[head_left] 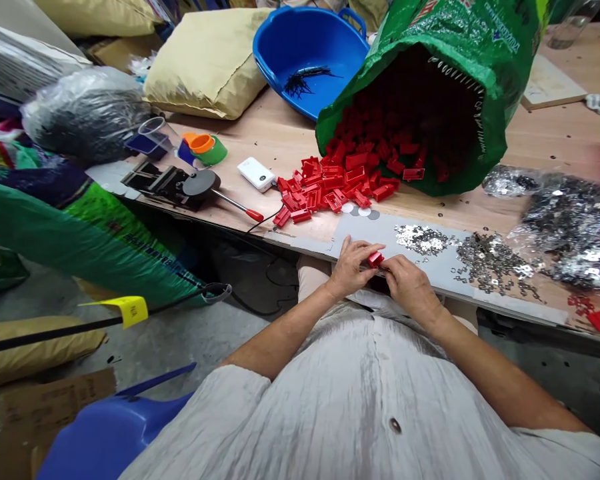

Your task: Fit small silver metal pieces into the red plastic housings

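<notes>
Between my two hands, at the table's front edge, is a small red plastic part [375, 259]. My left hand [353, 267] grips it between thumb and fingers. The fingertips of my right hand [407, 283] are pinched together at its right side; whatever they hold is too small to make out. Red parts [325, 183] lie in a heap beyond my hands, spilling from a green sack [495, 87]. Small silvery metal pieces [423, 240] and a darker pile of metal pieces [495, 260] lie to the right of my hands.
A blue basin [280, 50] with black strips stands at the back. To the left are a hand press [195, 187] with a red-tipped lever, a white power bank [257, 174] and coloured cups [207, 147]. Bagged metal pieces [570, 213] lie at the right.
</notes>
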Motion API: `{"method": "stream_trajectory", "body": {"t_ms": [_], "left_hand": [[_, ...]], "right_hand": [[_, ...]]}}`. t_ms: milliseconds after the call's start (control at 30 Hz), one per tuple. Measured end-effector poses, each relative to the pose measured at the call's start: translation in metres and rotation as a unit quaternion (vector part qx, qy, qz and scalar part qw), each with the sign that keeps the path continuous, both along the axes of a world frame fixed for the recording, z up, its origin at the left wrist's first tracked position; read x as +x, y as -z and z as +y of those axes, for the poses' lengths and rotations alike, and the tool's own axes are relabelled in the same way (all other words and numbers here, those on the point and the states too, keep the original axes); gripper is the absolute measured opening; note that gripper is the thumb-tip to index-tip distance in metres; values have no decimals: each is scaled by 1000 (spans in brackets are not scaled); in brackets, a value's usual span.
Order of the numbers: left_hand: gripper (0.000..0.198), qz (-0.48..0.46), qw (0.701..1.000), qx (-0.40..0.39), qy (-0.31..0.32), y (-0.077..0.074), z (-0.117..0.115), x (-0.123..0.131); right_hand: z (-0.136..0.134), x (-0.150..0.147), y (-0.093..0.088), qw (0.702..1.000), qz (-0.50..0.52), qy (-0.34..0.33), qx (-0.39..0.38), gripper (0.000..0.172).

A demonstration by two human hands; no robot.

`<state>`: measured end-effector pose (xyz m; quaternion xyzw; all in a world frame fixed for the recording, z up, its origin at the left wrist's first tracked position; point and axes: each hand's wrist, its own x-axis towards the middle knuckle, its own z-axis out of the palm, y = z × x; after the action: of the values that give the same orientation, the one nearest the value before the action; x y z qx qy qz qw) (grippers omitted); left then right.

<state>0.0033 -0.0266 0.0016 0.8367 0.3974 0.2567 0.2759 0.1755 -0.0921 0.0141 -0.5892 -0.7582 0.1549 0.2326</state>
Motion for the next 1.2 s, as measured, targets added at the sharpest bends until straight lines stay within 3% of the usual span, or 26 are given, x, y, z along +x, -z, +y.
{"method": "stream_trajectory", "body": {"t_ms": [300, 567, 900, 1200], "left_hand": [[51, 2, 1000, 4, 1, 2, -1, 0], [51, -3, 1000, 11, -6, 1, -2, 2], [51, -4, 1000, 15, -6, 4, -3, 2], [50, -14, 1000, 22, 0, 5, -1, 1]], "right_hand": [[-3, -13, -13, 989, -148, 23, 10, 22], [5, -11, -19, 980, -191, -42, 29, 27], [-6, 9, -11, 1000, -11, 0, -8, 20], [-2, 9, -8, 1000, -3, 11, -29, 18]]}}
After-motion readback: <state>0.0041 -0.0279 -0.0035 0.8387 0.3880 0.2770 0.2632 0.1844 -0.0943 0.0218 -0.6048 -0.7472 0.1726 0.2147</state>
